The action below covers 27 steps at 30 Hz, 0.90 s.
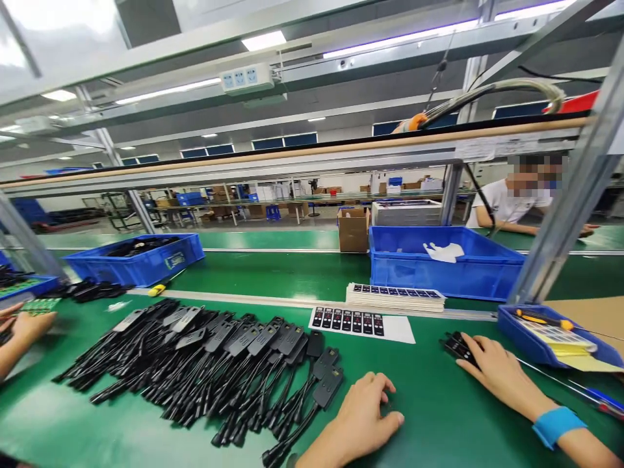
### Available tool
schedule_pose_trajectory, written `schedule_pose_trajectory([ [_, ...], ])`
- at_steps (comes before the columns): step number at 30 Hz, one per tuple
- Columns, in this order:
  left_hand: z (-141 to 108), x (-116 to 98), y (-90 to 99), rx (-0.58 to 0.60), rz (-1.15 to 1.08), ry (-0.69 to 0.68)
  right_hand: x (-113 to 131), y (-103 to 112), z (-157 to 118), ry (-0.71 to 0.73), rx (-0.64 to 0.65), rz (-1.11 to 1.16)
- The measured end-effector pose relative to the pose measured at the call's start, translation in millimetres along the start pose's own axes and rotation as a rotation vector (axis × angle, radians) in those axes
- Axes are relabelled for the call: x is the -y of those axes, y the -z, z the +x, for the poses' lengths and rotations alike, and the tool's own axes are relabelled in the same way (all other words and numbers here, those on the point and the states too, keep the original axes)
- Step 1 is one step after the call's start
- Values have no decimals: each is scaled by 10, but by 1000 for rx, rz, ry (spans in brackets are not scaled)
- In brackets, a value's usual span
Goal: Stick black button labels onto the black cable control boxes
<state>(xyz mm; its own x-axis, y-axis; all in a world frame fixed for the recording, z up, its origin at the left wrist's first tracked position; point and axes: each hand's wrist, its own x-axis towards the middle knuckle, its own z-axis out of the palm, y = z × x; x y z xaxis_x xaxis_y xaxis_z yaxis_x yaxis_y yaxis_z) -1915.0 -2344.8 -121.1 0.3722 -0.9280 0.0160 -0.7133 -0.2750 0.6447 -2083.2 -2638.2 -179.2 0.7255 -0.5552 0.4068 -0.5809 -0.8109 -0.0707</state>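
Open lane on green benchtop (423, 393) between left hand (361, 416) and right hand (498, 374). From left hand, cabled black modules (263, 339) block 9–10 o'clock; label-sheet stack (394, 300) and blue crate (439, 276) obstruct 1.

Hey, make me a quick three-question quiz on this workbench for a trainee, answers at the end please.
1. Which of the person's hands touches the black case lying away from the pile of cabled cases: A, left; B, right; C, both?
2. True or false: the label sheet lies farther from the person than the left hand.
3. Fill the gap: the band around the right wrist is ____.

Key: 1. B, the right hand. 2. True. 3. Blue.
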Motion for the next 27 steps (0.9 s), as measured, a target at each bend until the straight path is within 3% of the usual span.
schedule_pose_trajectory([
  [3, -40, -44, 241, -68, 394, 188, 199, 53, 44, 73, -15, 37],
  [8, -108, 23, 439, -111, 591, 317, 918, 258, 179, 223, 153, 388],
  [11, -103, 69, 427, -113, 651, 319, 1200, 195, 439, 195, 170, 423],
  [18, 119, 92, 346, -177, 604, 153, 1433, -181, 1029, 33, 103, 410],
  [27, 372, 307, 198, -196, 529, 8, 1466, -205, 835, 88, -1, 631],
])
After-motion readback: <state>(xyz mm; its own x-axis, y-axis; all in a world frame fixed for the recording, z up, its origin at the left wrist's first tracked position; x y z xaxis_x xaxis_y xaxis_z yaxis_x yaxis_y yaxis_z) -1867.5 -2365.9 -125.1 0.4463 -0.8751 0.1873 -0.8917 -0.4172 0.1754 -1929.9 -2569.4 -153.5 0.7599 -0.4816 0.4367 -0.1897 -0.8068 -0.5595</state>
